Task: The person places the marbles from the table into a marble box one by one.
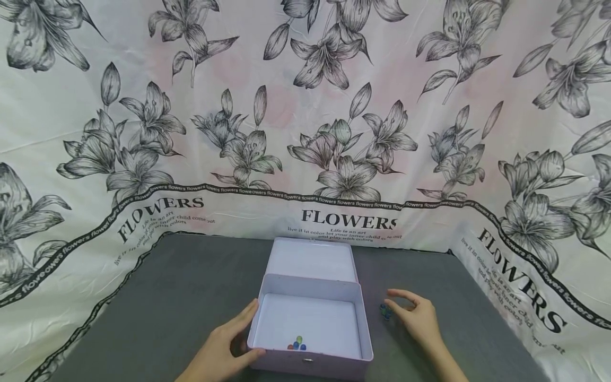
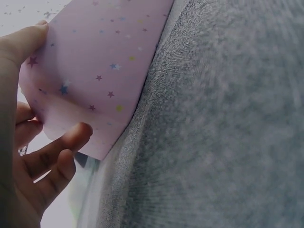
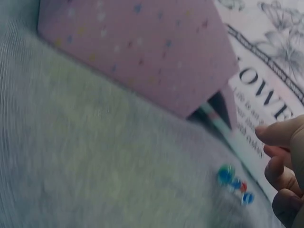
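- Left hand (image 1: pixel 223 345): front-left corner of lilac box (image 1: pixel 310 318) gripped between thumb and fingers.
- Coloured beads (image 1: pixel 297 345) grouped inside, near front wall.
- Right hand (image 1: pixel 420 321): thumb and forefinger held apart beside loose beads (image 1: pixel 385 311), clustered on worktop (image 1: pixel 191 297) off box's right edge; count blurred, perhaps four.

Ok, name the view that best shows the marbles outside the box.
The right wrist view: the marbles appear larger, with separate colours showing. The head view shows only a small cluster by the right hand; the left wrist view, none.
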The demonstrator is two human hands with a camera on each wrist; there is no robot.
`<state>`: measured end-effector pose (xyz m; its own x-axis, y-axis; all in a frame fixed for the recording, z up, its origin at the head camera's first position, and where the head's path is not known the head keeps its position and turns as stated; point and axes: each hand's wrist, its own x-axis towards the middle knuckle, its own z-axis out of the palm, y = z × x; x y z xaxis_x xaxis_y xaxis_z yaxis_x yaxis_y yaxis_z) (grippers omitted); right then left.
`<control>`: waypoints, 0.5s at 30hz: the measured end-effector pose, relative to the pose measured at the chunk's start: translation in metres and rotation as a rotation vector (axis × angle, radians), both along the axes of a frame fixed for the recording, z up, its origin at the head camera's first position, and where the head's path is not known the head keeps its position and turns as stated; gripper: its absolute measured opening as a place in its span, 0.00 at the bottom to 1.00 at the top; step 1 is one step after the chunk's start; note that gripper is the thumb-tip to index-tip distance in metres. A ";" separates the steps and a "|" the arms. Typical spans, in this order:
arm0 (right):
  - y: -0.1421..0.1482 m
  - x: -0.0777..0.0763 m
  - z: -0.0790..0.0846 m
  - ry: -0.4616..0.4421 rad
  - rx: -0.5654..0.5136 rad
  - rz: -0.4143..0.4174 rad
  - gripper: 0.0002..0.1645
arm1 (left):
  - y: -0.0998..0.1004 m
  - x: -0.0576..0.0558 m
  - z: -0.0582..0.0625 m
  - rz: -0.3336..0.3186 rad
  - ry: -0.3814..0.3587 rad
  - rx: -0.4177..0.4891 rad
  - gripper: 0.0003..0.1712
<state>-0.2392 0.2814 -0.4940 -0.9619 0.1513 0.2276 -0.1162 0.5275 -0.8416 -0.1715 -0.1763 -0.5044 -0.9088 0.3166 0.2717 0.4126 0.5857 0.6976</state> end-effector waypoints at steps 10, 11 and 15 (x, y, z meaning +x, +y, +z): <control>0.024 -0.003 -0.019 -0.051 -0.015 -0.032 0.21 | 0.004 0.000 -0.002 -0.005 -0.108 0.043 0.56; 0.026 -0.003 -0.020 -0.062 -0.016 -0.032 0.21 | 0.004 0.000 -0.002 -0.003 -0.110 0.047 0.55; 0.029 -0.004 -0.026 -0.099 -0.005 -0.031 0.22 | 0.005 0.001 0.000 0.003 -0.093 0.041 0.54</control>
